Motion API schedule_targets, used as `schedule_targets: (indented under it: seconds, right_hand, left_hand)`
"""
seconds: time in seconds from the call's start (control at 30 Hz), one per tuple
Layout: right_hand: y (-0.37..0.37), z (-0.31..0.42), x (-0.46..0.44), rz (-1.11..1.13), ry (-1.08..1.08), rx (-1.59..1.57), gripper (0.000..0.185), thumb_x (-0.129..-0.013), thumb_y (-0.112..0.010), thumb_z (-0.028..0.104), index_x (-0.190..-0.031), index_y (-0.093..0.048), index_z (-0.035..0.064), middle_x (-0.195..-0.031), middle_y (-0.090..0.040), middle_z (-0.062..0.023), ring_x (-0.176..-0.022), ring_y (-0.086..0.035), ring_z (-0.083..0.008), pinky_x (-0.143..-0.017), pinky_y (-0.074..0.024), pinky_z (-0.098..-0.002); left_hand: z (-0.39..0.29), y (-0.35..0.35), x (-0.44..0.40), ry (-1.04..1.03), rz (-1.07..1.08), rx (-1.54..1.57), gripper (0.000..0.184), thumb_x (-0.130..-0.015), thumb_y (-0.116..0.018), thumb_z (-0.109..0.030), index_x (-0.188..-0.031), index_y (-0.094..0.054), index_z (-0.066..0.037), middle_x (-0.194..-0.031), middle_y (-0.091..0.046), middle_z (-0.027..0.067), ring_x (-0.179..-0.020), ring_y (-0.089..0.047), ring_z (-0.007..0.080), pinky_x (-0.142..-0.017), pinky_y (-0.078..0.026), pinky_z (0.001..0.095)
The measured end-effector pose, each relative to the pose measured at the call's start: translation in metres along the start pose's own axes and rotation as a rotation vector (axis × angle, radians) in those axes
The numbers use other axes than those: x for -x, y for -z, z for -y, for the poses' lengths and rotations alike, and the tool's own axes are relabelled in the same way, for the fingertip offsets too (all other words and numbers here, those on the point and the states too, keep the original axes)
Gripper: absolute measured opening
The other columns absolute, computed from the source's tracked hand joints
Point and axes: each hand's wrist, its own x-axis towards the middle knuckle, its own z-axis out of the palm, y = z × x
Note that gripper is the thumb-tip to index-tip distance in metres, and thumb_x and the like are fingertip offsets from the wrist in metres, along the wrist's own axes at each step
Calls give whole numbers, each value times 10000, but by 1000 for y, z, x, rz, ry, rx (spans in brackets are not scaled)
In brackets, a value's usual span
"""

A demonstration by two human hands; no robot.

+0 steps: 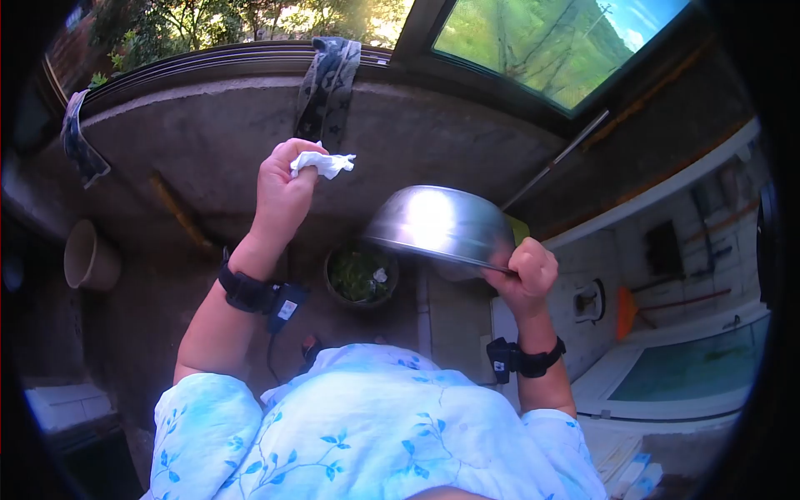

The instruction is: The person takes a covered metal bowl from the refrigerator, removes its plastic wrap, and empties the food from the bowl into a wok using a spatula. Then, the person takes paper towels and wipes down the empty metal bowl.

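Note:
A crumpled white tissue (327,164) is pinched between the thumb and fingers of my left hand (286,185), raised in front of the wall below the window. My right hand (527,273) grips the rim of a shiny metal basin (442,223), which is tilted on its side with its outer bottom facing up and away. Part of the basin's inside is hidden. Below and between my hands, a round container (331,287) on the floor holds green leafy matter and a small white scrap (380,275).
Cloths (327,87) (82,142) hang from the window ledge. A beige bucket (87,257) stands at the left. At the right are an orange tool (626,312), a white-framed glass panel (696,358) and a metal rod (557,158) against the wall.

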Motion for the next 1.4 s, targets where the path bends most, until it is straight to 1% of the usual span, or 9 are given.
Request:
schedule_targets:
  seconds: [0.23, 0.3, 0.43, 0.63, 0.77, 0.9, 1.03, 1.17, 1.4]
  right_hand:
    - [1, -1, 10, 36, -7, -40, 421, -721, -703, 257, -600, -330, 104, -526, -332, -29, -427, -356, -152, -375, -277, -252]
    - [-2, -3, 15, 29, -31, -40, 427, -723, -701, 265, -595, -329, 98, -526, -330, -30, -426, -353, -153, -375, -273, -254]
    - [-6, -1, 18, -7, -90, -20, 451, -727, -696, 295, -581, -325, 85, -524, -321, -34, -425, -342, -155, -375, -260, -263]
    - [-2, -5, 24, -22, -134, -107, 447, -733, -689, 301, -578, -329, 87, -518, -311, -38, -425, -336, -159, -378, -250, -265]
    - [-3, -12, 30, -68, -148, -109, 442, -739, -683, 301, -579, -333, 83, -518, -313, -40, -425, -332, -159, -380, -246, -266]
    - [-9, -13, 14, -47, -132, -68, 486, -691, -708, 352, -546, -327, 87, -503, -309, -28, -402, -338, -150, -362, -268, -260]
    - [-11, -17, 5, -1, -79, -56, 481, -696, -711, 327, -548, -324, 83, -502, -302, -38, -414, -331, -148, -370, -270, -267]
    - [-9, -31, 19, -99, -337, -62, 471, -736, -691, 291, -549, -312, 83, -505, -284, -8, -447, -290, -101, -399, -249, -248]
    - [-11, -48, 21, -518, -958, -374, 421, -815, -624, 202, -546, -310, 120, -542, -294, 73, -528, -247, -37, -452, -215, -202]
  left_hand:
    - [-36, -16, 5, 269, 338, 428, 230, -844, -490, -89, -1054, -519, 1, -967, -555, 60, -919, -507, 113, -812, -397, 247]
    - [-41, -27, 6, -1, 477, 191, 209, -837, -509, -57, -1038, -527, -5, -951, -556, 44, -918, -505, 101, -806, -398, 242]
    - [-41, -49, 10, -33, 619, -7, 101, -763, -583, 5, -853, -612, -31, -877, -562, 5, -759, -501, 68, -672, -409, 210]
    - [15, -26, 6, 285, 764, -292, 133, -677, -624, -87, -763, -636, 14, -644, -595, 54, -634, -541, 89, -589, -427, 233]
    - [14, -15, -7, 371, 457, -136, 118, -742, -609, -60, -848, -616, -9, -664, -574, -13, -621, -509, 44, -579, -403, 179]
    - [-46, -50, -19, 77, 577, 194, 123, -771, -596, -62, -885, -625, -24, -802, -574, 10, -683, -508, 60, -594, -408, 200]
    - [-33, -59, -27, -329, 698, -218, 116, -725, -618, -56, -833, -653, -35, -708, -547, 45, -681, -534, 144, -613, -421, 256]
    - [29, -9, -23, 192, 595, -449, 118, -690, -604, -63, -789, -652, -22, -673, -602, 61, -612, -583, 169, -579, -458, 275]
    - [29, 4, -7, 469, 294, 161, 127, -792, -563, -94, -898, -565, -24, -773, -591, 22, -683, -553, 80, -589, -433, 210]
